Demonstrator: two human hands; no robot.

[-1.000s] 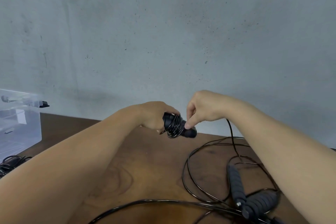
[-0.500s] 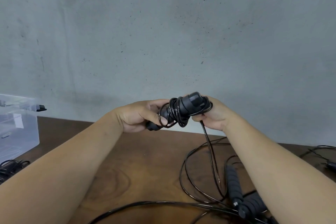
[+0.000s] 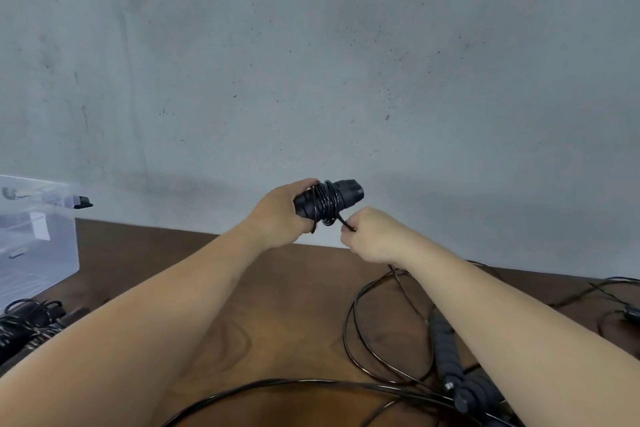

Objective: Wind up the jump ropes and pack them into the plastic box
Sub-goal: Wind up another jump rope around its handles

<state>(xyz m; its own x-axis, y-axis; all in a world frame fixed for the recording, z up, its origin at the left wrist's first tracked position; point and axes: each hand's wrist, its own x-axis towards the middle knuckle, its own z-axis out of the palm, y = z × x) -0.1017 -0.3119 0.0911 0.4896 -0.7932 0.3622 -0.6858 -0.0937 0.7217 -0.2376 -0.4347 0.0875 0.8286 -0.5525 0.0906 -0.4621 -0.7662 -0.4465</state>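
A clear plastic box (image 3: 34,239) sits at the far left of the brown wooden tabletop (image 3: 294,305). Just beside it lies a wound-up black jump rope (image 3: 27,322). The left hand (image 3: 280,215) has its grip wrapped round black jump rope handles (image 3: 325,199) with cord wound on them, held up above the tabletop. The right hand (image 3: 372,236) pinches the thin black cord (image 3: 344,222). Loose cord loops (image 3: 381,340) and grey foam handles (image 3: 446,350) lie on the right.

The left hand (image 3: 277,215) grips black handles (image 3: 329,199) wound with cord, raised above the wooden table (image 3: 294,288). Just right of it and lower, the right hand (image 3: 372,236) pinches the cord (image 3: 344,222) leading off the winding. Loose rope loops (image 3: 356,333) lie below the right forearm; a clear plastic box (image 3: 38,239) sits far left of both hands.
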